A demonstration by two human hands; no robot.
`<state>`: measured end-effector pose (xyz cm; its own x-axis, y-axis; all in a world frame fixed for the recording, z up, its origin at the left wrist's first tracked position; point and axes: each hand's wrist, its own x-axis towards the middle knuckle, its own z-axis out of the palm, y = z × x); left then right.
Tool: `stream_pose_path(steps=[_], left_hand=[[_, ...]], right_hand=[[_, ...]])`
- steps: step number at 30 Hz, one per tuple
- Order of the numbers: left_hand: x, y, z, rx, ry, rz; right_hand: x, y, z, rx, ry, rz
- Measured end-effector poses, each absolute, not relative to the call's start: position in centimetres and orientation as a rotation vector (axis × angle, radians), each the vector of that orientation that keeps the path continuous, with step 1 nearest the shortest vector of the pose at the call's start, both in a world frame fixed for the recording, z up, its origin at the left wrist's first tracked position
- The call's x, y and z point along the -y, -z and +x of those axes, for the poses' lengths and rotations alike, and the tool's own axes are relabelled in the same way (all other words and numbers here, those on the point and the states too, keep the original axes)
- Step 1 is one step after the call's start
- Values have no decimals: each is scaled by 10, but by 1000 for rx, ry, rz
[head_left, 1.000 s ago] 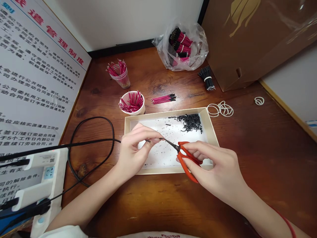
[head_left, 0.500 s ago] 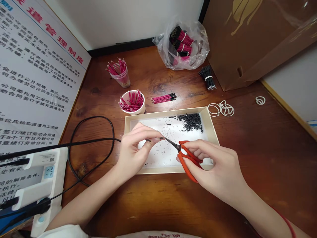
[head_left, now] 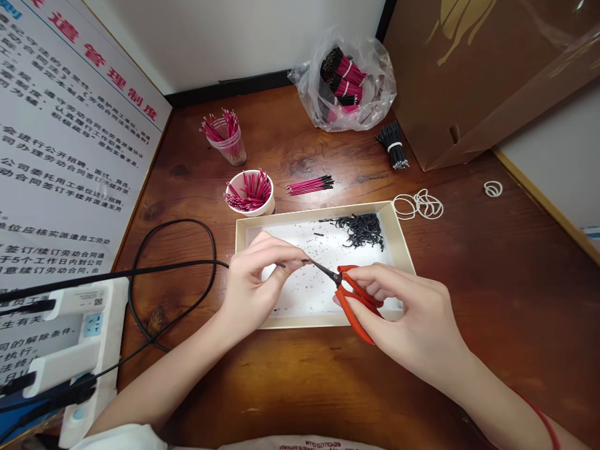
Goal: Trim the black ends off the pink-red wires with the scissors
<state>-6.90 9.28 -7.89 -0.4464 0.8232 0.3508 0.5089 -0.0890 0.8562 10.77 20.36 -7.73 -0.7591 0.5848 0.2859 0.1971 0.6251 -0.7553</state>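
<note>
My left hand [head_left: 255, 281] pinches a short, thin dark wire [head_left: 281, 265] between thumb and fingertips, above a shallow white-lined cardboard tray [head_left: 319, 320]. My right hand [head_left: 403, 312] grips small red-handled scissors [head_left: 354, 301], and their dark blades [head_left: 324, 270] point left to the wire's end at my left fingertips. A heap of cut black wire pieces [head_left: 360, 229] lies at the tray's far side. Tiny dark clippings [head_left: 304, 294] are scattered over the white tray floor.
A white cup [head_left: 249, 194] and a clear cup [head_left: 229, 144] hold pink wires. A pink wire bundle [head_left: 310, 185], a bagged wire lot [head_left: 342, 81], a black bundle [head_left: 392, 145], rubber bands [head_left: 418, 205], a black cable [head_left: 173, 281], a power strip [head_left: 89, 331] and a brown carton [head_left: 459, 81] surround them.
The whole view has shifted very slightly. My hands, the scissors and the wire stay in almost the same position.
</note>
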Motion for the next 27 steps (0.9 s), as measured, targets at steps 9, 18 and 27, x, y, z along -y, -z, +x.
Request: stream_pose_path(steps=[9, 18, 27], left_hand=[[-93, 78, -69, -1908, -1540, 1449], [-93, 78, -70, -1901, -1532, 1460], [-93, 78, -68, -1902, -1534, 1457]], right_hand=[[-204, 78, 109, 2326, -1003, -614], [-205, 77, 110, 2335, -973, -610], [-204, 78, 108, 2339, -975, -620]])
